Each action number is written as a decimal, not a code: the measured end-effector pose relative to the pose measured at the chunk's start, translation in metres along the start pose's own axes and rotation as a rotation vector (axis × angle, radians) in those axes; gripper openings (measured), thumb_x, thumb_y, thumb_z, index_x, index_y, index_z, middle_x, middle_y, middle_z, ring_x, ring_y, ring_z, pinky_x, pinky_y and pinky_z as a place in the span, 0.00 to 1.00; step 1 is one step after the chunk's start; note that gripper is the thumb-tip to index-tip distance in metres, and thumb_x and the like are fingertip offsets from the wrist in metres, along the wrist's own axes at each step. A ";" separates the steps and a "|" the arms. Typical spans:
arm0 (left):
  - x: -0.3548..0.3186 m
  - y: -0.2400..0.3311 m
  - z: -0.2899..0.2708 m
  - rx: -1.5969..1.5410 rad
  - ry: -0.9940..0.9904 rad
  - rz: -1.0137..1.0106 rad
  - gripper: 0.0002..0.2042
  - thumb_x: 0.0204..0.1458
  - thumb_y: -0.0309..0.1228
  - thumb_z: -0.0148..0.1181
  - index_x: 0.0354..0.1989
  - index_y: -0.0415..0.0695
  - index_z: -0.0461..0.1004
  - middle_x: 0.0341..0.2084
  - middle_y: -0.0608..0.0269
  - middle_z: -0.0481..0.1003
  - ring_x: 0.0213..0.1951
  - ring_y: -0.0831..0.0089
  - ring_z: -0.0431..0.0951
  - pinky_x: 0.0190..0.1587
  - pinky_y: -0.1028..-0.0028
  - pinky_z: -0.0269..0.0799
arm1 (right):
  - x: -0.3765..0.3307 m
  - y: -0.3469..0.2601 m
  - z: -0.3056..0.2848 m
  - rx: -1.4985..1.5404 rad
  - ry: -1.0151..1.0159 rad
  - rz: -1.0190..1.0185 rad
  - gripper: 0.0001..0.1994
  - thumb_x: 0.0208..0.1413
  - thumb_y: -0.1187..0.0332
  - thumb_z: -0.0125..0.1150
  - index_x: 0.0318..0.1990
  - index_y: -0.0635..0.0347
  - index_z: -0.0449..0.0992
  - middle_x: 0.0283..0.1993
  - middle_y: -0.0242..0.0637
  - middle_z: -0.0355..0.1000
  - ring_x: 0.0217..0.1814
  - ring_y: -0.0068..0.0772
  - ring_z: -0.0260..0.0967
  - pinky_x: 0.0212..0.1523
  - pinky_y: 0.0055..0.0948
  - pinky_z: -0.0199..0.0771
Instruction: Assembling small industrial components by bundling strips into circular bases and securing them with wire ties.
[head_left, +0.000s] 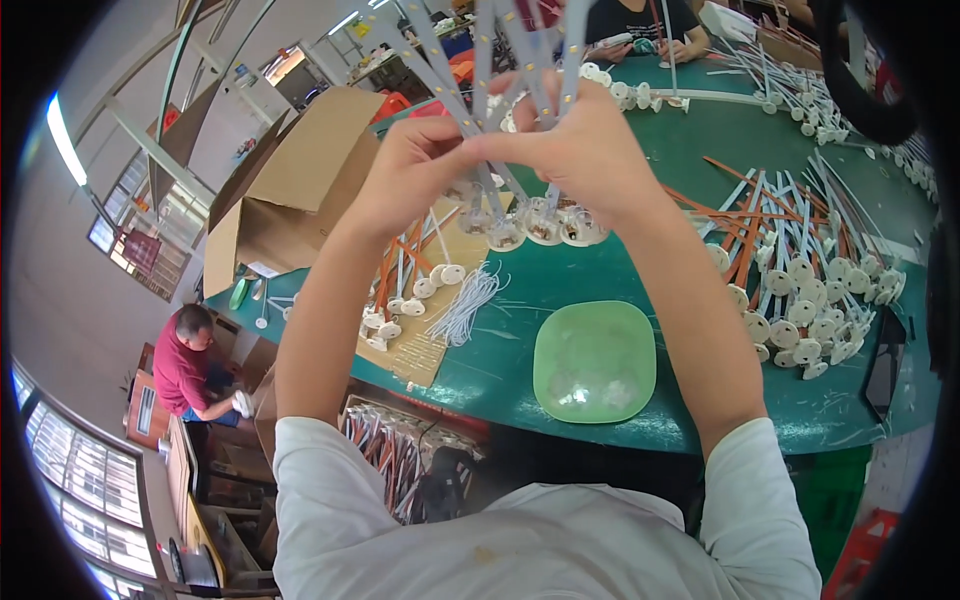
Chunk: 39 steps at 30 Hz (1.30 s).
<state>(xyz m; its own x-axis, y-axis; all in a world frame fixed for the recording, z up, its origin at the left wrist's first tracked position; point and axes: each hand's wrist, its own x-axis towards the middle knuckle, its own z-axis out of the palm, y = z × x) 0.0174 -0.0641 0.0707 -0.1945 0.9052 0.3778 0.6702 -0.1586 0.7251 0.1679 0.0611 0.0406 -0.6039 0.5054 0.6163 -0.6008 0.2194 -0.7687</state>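
Both my hands are raised over the green table [490,375], closed around a fanned bunch of LED strip sticks [527,50]. The pale strips with small yellow dots point up and away, and their round whitish ends [543,224] hang below my fingers. My left hand [410,165] grips the bunch from the left, its thumb meeting that of my right hand [595,150], which wraps the other side. Some fingers are hidden behind the strips. Beneath my hands lies a shallow green plastic dish [595,350]. Left of it is a bundle of thin white wires [470,303].
A large pile of similar sticks [800,300] lies at right, beside a black phone-like object [884,365]. More rest on a cardboard sheet [420,362] at left. An open cardboard box [310,170] stands behind. One person [195,365] sits at left; another [640,25] works across the table.
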 end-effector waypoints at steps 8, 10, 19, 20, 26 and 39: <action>0.010 -0.055 0.041 -0.014 0.067 -0.156 0.08 0.51 0.23 0.57 0.37 0.34 0.78 0.27 0.65 0.77 0.28 0.84 0.73 0.31 0.80 0.68 | 0.027 0.075 -0.031 -0.376 -0.135 0.185 0.22 0.27 0.62 0.77 0.32 0.63 0.77 0.25 0.33 0.70 0.27 0.25 0.68 0.31 0.24 0.68; 0.011 -0.077 0.049 0.005 0.073 -0.233 0.08 0.50 0.23 0.57 0.37 0.35 0.79 0.26 0.66 0.77 0.27 0.84 0.72 0.29 0.80 0.67 | 0.029 0.104 -0.036 -0.320 -0.129 0.229 0.24 0.23 0.59 0.77 0.30 0.63 0.78 0.27 0.38 0.75 0.29 0.30 0.73 0.35 0.27 0.72; 0.010 -0.132 0.068 -0.031 0.093 -0.406 0.06 0.50 0.25 0.59 0.34 0.37 0.80 0.23 0.69 0.75 0.23 0.85 0.67 0.24 0.82 0.59 | 0.023 0.148 -0.022 -0.548 -0.104 0.280 0.27 0.23 0.51 0.76 0.29 0.64 0.78 0.28 0.41 0.75 0.31 0.32 0.73 0.34 0.30 0.73; 0.009 -0.134 0.068 -0.032 0.105 -0.420 0.06 0.50 0.25 0.59 0.34 0.37 0.80 0.23 0.69 0.75 0.23 0.85 0.67 0.24 0.82 0.59 | 0.022 0.151 -0.021 -0.500 -0.101 0.297 0.24 0.28 0.55 0.75 0.30 0.66 0.78 0.28 0.39 0.75 0.30 0.28 0.72 0.33 0.29 0.72; -0.001 -0.147 0.059 -0.023 0.025 -0.298 0.09 0.52 0.30 0.61 0.37 0.37 0.79 0.25 0.68 0.77 0.27 0.84 0.70 0.31 0.79 0.66 | 0.018 0.164 -0.025 -0.399 -0.104 0.289 0.20 0.34 0.58 0.74 0.31 0.66 0.79 0.27 0.36 0.75 0.29 0.24 0.71 0.32 0.27 0.72; -0.078 -0.215 -0.080 1.335 0.057 -0.403 0.25 0.44 0.52 0.62 0.40 0.41 0.77 0.41 0.52 0.76 0.44 0.58 0.75 0.44 0.62 0.72 | 0.017 0.144 -0.020 -0.414 -0.093 0.377 0.15 0.40 0.61 0.72 0.29 0.63 0.77 0.27 0.33 0.74 0.30 0.24 0.69 0.34 0.27 0.66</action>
<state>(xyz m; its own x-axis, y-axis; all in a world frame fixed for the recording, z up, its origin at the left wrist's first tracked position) -0.1688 -0.1320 -0.0681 -0.5422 0.7759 0.3224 0.7239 0.6262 -0.2895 0.0816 0.1186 -0.0632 -0.7915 0.5409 0.2844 -0.0909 0.3560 -0.9300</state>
